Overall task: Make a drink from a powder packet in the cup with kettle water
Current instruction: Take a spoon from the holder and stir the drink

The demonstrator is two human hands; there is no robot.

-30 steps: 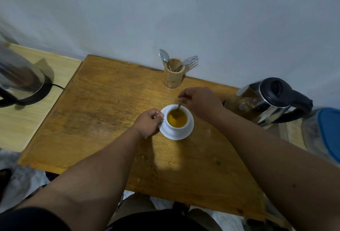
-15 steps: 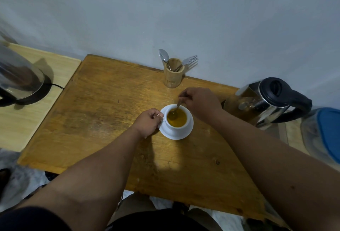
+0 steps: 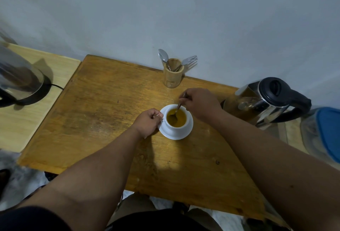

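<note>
A white cup (image 3: 177,127) full of yellow-orange drink stands on a white saucer (image 3: 182,134) in the middle of the wooden table (image 3: 103,120). My left hand (image 3: 147,122) is closed on the cup's handle at its left side. My right hand (image 3: 198,102), just behind and right of the cup, pinches a metal spoon (image 3: 177,110) whose bowl dips into the drink. A steel kettle (image 3: 263,102) with a black lid and handle stands at the table's right edge. No powder packet is in view.
A bamboo holder (image 3: 173,76) with a spoon and a fork stands at the back by the wall. A second steel kettle (image 3: 18,81) sits on a pale side table at the left. A clear container with a blue lid (image 3: 325,131) is at the far right.
The spoon has swung round inside the cup, its bowl now toward the left part of the drink. My right hand shifted slightly; my left hand stays on the handle.
</note>
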